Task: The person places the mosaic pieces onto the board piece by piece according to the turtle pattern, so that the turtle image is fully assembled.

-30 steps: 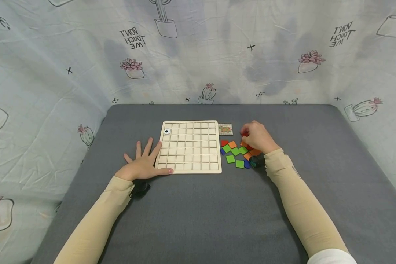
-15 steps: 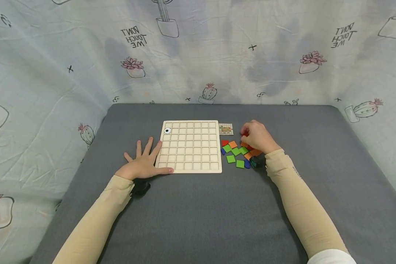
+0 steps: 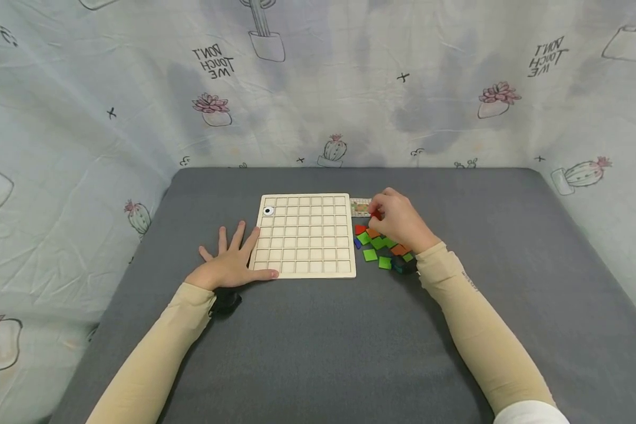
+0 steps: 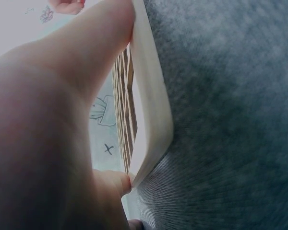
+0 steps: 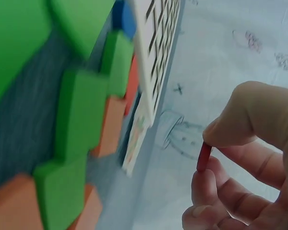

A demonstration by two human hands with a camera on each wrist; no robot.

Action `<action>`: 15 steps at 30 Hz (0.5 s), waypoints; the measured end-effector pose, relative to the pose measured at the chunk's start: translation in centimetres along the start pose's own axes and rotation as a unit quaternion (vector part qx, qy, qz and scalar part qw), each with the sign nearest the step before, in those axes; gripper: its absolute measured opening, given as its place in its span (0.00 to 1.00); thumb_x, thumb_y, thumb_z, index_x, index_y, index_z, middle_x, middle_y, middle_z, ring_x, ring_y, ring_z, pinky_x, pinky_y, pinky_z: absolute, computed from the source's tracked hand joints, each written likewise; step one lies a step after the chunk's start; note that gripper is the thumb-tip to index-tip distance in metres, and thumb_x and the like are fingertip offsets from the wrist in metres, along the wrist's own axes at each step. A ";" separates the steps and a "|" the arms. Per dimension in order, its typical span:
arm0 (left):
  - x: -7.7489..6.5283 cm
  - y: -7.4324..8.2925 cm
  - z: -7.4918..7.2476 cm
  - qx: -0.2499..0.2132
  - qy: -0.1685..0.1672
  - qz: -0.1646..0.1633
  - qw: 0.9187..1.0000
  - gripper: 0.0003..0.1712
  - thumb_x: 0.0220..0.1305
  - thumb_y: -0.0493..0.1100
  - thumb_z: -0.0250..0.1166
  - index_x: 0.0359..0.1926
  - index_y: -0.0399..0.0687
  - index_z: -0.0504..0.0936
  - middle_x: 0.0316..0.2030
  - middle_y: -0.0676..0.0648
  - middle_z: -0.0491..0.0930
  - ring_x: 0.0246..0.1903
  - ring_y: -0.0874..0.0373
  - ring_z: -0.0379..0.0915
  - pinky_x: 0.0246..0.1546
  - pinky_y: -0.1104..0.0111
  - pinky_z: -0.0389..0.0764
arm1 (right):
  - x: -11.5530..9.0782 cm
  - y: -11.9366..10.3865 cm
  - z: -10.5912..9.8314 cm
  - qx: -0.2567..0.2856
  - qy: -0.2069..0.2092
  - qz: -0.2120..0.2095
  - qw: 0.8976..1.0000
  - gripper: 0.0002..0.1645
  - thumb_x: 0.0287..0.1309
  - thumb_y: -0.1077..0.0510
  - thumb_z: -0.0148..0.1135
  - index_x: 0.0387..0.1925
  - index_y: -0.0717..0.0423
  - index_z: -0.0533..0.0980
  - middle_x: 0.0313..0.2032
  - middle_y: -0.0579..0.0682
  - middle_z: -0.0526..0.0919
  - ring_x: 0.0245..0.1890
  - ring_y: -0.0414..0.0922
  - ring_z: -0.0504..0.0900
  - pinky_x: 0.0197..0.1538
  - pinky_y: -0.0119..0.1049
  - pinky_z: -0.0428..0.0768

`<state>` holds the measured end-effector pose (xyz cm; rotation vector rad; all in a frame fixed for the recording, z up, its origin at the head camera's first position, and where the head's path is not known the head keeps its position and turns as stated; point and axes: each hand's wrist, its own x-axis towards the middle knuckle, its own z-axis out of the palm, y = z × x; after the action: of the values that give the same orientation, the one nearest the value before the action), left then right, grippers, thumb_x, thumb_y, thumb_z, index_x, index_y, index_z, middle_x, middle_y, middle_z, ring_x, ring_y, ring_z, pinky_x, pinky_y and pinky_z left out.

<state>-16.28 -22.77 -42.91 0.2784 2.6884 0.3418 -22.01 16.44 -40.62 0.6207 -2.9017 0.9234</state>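
Note:
A pale wooden grid board (image 3: 304, 237) lies on the grey table, with one white eye-patterned disc (image 3: 268, 211) in a cell at its upper left. My left hand (image 3: 227, 265) is spread at the board's lower left corner, the thumb along the front edge and a finger at the left side. In the right wrist view, a small red tile (image 5: 204, 156) is pinched between the thumb and a fingertip of my right hand (image 5: 249, 158). From the head view, that right hand (image 3: 401, 219) is raised just right of the board, overlapping the picture card (image 3: 359, 208).
Loose green tiles (image 3: 370, 255), orange tiles (image 3: 400, 249), a red tile (image 3: 360, 229) and a blue piece (image 3: 357, 242) lie right of the board, partly under my right forearm. A cactus-print cloth (image 3: 307, 88) hangs behind the table.
My right hand has moved left from over the loose tiles toward the board, carrying the red tile. The left hand has stayed in place at the board's corner.

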 end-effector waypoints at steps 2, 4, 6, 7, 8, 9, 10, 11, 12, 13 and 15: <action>0.0 0.0 0.0 -0.004 0.000 0.002 1.000 0.73 0.56 0.86 0.58 0.85 0.56 0.33 0.83 0.37 0.21 0.77 0.24 0.10 0.57 0.14 0.25 | -0.1 -0.6 0.1 0.007 -0.003 -0.006 1.000 0.12 0.60 0.66 0.60 0.44 0.63 0.84 0.43 0.55 0.77 0.40 0.53 0.79 0.45 0.47 0.80; 0.0 0.0 0.0 -0.007 0.001 0.003 1.000 0.74 0.55 0.86 0.58 0.85 0.56 0.33 0.83 0.37 0.22 0.77 0.24 0.10 0.57 0.14 0.24 | -0.1 -1.2 0.2 0.010 -0.003 -0.016 1.000 0.12 0.61 0.65 0.60 0.44 0.62 0.85 0.43 0.55 0.78 0.42 0.53 0.79 0.46 0.47 0.80; 0.0 0.0 0.0 -0.010 0.001 0.002 1.000 0.74 0.54 0.87 0.58 0.85 0.56 0.33 0.83 0.37 0.22 0.77 0.24 0.10 0.57 0.14 0.24 | -0.1 -1.9 0.3 0.014 -0.002 -0.025 1.000 0.11 0.61 0.65 0.61 0.43 0.62 0.85 0.43 0.55 0.78 0.43 0.54 0.79 0.47 0.48 0.79; 0.0 0.0 0.0 -0.012 0.002 0.002 1.000 0.74 0.54 0.87 0.58 0.85 0.56 0.33 0.83 0.37 0.22 0.77 0.24 0.10 0.57 0.14 0.24 | 0.0 -2.2 0.3 0.014 0.000 -0.030 0.999 0.11 0.61 0.65 0.61 0.42 0.61 0.85 0.43 0.55 0.78 0.43 0.55 0.79 0.47 0.48 0.79; 0.0 0.1 0.0 -0.013 0.003 0.002 1.000 0.74 0.54 0.87 0.58 0.85 0.56 0.33 0.83 0.37 0.22 0.77 0.24 0.10 0.57 0.14 0.24 | 0.0 -2.6 0.3 0.015 0.001 -0.035 0.999 0.10 0.61 0.66 0.61 0.41 0.61 0.85 0.43 0.55 0.78 0.43 0.55 0.79 0.47 0.48 0.79; 0.0 0.1 0.0 -0.014 0.003 0.003 1.000 0.74 0.54 0.87 0.59 0.85 0.56 0.34 0.83 0.36 0.22 0.77 0.24 0.10 0.57 0.14 0.24 | 0.2 -2.9 0.4 0.015 0.000 -0.038 0.999 0.08 0.61 0.65 0.61 0.40 0.60 0.84 0.43 0.55 0.77 0.43 0.55 0.79 0.48 0.48 0.78; 0.0 0.1 0.0 -0.013 0.003 0.002 1.000 0.74 0.54 0.87 0.59 0.85 0.56 0.33 0.83 0.37 0.22 0.77 0.24 0.10 0.57 0.14 0.24 | 0.3 -3.2 0.5 0.015 0.000 -0.042 0.999 0.07 0.61 0.66 0.61 0.39 0.60 0.84 0.42 0.54 0.77 0.44 0.56 0.79 0.47 0.48 0.78; 0.0 0.2 0.0 -0.013 0.004 0.002 1.000 0.74 0.54 0.87 0.59 0.85 0.56 0.33 0.83 0.37 0.22 0.77 0.24 0.10 0.57 0.14 0.24 | 0.5 -3.5 0.5 0.016 -0.001 -0.046 0.999 0.06 0.61 0.66 0.62 0.38 0.59 0.83 0.42 0.54 0.77 0.43 0.56 0.79 0.47 0.47 0.78; -0.1 0.2 0.0 -0.011 0.003 0.001 1.000 0.74 0.54 0.87 0.59 0.85 0.56 0.33 0.83 0.37 0.22 0.77 0.24 0.10 0.57 0.14 0.24 | 0.7 -3.8 0.7 0.017 -0.003 -0.050 0.999 0.06 0.60 0.66 0.62 0.37 0.59 0.83 0.42 0.54 0.77 0.43 0.56 0.79 0.47 0.47 0.78; -0.1 0.2 0.0 -0.010 0.004 0.002 1.000 0.74 0.54 0.86 0.59 0.85 0.56 0.33 0.83 0.37 0.22 0.77 0.24 0.10 0.57 0.14 0.24 | 0.9 -4.2 0.8 0.017 -0.005 -0.053 0.998 0.06 0.60 0.66 0.61 0.37 0.58 0.83 0.42 0.53 0.77 0.43 0.56 0.80 0.47 0.47 0.78; -0.1 0.1 0.0 -0.005 0.004 0.001 1.000 0.74 0.55 0.86 0.59 0.85 0.56 0.33 0.83 0.37 0.22 0.77 0.24 0.10 0.57 0.14 0.24 | 1.4 -4.8 1.2 0.019 -0.010 -0.060 0.998 0.06 0.60 0.66 0.61 0.37 0.58 0.82 0.42 0.53 0.77 0.44 0.56 0.80 0.48 0.46 0.78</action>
<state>-16.20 -22.66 -42.83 0.2776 2.6936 0.3579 -21.36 11.70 -38.75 0.8017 -2.8344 0.9633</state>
